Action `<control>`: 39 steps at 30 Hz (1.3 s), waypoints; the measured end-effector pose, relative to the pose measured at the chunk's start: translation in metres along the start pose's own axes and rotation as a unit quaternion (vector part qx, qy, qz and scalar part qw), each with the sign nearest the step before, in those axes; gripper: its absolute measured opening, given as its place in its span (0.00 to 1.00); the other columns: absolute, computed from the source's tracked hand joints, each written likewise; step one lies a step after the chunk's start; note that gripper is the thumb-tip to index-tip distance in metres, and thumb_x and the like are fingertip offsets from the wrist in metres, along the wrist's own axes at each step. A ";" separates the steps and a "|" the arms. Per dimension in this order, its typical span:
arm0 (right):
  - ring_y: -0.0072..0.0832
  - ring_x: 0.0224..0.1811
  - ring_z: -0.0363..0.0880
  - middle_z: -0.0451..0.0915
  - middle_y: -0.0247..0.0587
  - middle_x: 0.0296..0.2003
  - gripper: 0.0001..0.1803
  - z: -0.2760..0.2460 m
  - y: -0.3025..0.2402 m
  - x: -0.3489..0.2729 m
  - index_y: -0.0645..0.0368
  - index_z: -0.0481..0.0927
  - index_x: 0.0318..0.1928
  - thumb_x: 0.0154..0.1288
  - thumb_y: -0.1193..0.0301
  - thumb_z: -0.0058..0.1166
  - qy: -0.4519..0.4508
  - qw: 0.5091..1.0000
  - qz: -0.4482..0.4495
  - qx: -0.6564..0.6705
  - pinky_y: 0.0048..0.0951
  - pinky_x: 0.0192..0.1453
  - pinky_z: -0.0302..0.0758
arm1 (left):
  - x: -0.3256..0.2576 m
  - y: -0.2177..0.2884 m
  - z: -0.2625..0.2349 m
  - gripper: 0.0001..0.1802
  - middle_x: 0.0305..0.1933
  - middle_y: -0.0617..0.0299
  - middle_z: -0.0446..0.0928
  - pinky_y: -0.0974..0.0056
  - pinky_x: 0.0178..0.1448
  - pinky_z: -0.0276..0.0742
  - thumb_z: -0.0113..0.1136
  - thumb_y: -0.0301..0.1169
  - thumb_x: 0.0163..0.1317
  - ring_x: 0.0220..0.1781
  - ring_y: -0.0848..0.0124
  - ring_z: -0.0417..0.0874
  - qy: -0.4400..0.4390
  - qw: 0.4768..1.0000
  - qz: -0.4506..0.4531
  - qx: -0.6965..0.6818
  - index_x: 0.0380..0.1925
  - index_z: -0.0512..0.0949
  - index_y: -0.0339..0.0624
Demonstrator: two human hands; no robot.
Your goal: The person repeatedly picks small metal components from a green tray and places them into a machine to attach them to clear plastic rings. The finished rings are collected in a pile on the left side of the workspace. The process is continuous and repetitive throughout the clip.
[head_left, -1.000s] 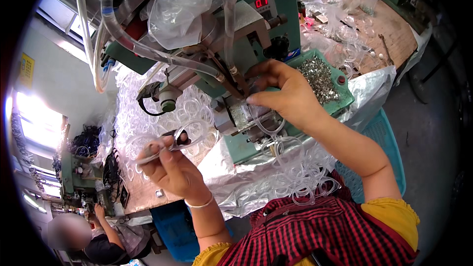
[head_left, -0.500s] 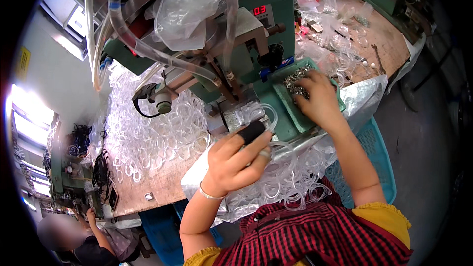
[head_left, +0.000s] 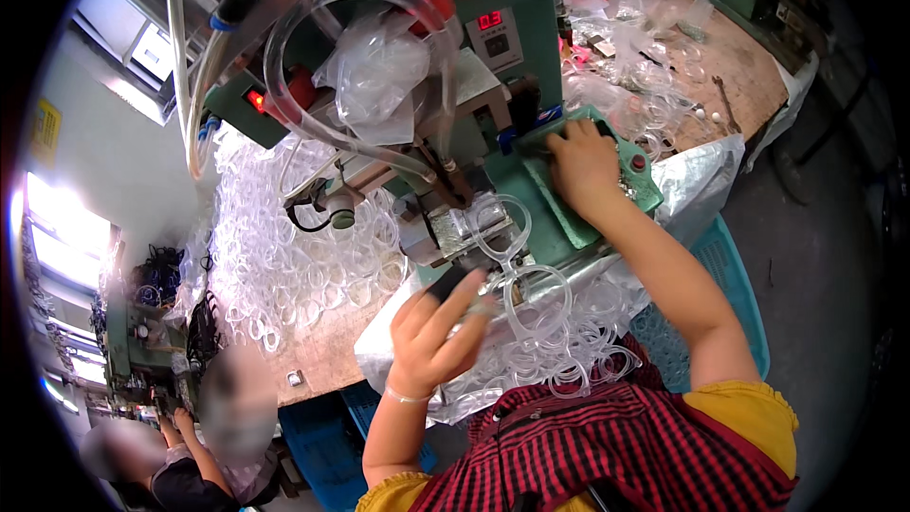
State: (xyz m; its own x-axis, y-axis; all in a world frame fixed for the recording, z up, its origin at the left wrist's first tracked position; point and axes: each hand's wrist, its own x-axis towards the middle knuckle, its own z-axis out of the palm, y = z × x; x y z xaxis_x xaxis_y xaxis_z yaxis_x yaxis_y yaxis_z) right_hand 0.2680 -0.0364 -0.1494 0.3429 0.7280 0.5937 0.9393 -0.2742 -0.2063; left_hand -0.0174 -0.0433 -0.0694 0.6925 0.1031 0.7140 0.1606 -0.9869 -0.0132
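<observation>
My left hand (head_left: 431, 337), with a black cover on one finger, is held beside the press with its fingers stretched and apart. It seems to hold nothing, though its fingertips are slightly blurred. Just right of it, a clear plastic glasses frame (head_left: 538, 332) with two round rims lies across the press's metal fixture (head_left: 445, 235) and its front edge. My right hand (head_left: 586, 171) reaches into a green tray (head_left: 567, 220) of small metal parts (head_left: 627, 192). Its fingers curl down, and the fingertips and anything in them are hidden.
The green press (head_left: 531, 47) stands ahead with clear hoses (head_left: 275, 66) and a plastic bag (head_left: 374, 85). Many clear frames (head_left: 294, 237) cover the table at left; more (head_left: 578, 346) lie in front of me. A blue basket (head_left: 735, 275) stands at right. Other people sit at lower left.
My left hand has moved left and down, away from the glasses frame, which now shows both rims. My right hand has shifted up and left within the tray, its fingers more curled.
</observation>
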 end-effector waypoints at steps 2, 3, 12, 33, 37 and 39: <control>0.42 0.45 0.79 0.80 0.43 0.37 0.10 -0.018 0.006 -0.019 0.55 0.84 0.35 0.49 0.72 0.62 0.020 0.998 0.005 0.054 0.43 0.43 0.77 | -0.051 -0.005 -0.020 0.13 0.47 0.47 0.84 0.62 0.40 0.78 0.61 0.18 0.54 0.39 0.55 0.85 0.013 0.991 -0.095 0.092 0.41 0.81 0.37; 0.39 0.42 0.81 0.82 0.44 0.38 0.09 -0.025 0.014 -0.031 0.57 0.83 0.37 0.54 0.73 0.62 0.074 0.981 0.048 0.173 0.38 0.43 0.76 | -0.078 -0.012 -0.030 0.15 0.47 0.46 0.84 0.59 0.49 0.80 0.60 0.16 0.55 0.45 0.51 0.86 0.052 0.981 -0.158 0.100 0.44 0.80 0.34; 0.22 0.40 0.78 0.81 0.35 0.39 0.10 -0.001 0.038 -0.041 0.64 0.82 0.45 0.65 0.75 0.59 0.099 0.731 0.289 0.611 0.21 0.49 0.72 | -0.168 -0.136 -0.123 0.08 0.42 0.56 0.82 0.62 0.47 0.78 0.63 0.28 0.61 0.43 0.62 0.82 0.163 0.804 -0.533 0.207 0.39 0.82 0.37; 0.20 0.39 0.81 0.83 0.37 0.33 0.15 -0.108 -0.047 0.005 0.64 0.82 0.44 0.54 0.79 0.64 -0.101 0.822 0.078 0.555 0.23 0.47 0.76 | -0.116 -0.109 -0.039 0.03 0.32 0.59 0.77 0.68 0.39 0.74 0.56 0.23 0.67 0.31 0.72 0.78 0.104 0.859 -0.501 0.001 0.36 0.74 0.34; 0.21 0.37 0.80 0.82 0.35 0.32 0.23 -0.079 -0.069 0.017 0.64 0.77 0.49 0.50 0.78 0.66 -0.158 0.751 0.147 0.624 0.24 0.45 0.75 | -0.114 -0.082 0.005 0.02 0.35 0.61 0.78 0.70 0.44 0.78 0.56 0.23 0.69 0.39 0.73 0.82 0.252 0.785 -0.529 -0.204 0.39 0.73 0.36; 0.21 0.38 0.80 0.82 0.35 0.34 0.24 -0.077 -0.071 0.013 0.65 0.77 0.50 0.51 0.78 0.65 -0.149 0.735 0.135 0.647 0.25 0.45 0.75 | -0.097 -0.069 0.006 0.03 0.40 0.56 0.80 0.66 0.45 0.82 0.56 0.23 0.70 0.42 0.69 0.84 0.290 0.777 -0.512 -0.225 0.40 0.73 0.36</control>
State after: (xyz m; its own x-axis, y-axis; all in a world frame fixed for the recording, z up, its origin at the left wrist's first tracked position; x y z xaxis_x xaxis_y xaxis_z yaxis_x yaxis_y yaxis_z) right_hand 0.2051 -0.0555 -0.0674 0.3259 0.9150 0.2377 -0.0050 0.2531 -0.9674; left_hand -0.0914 0.0156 -0.1417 -0.0909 0.9179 0.3862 0.0658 -0.3814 0.9221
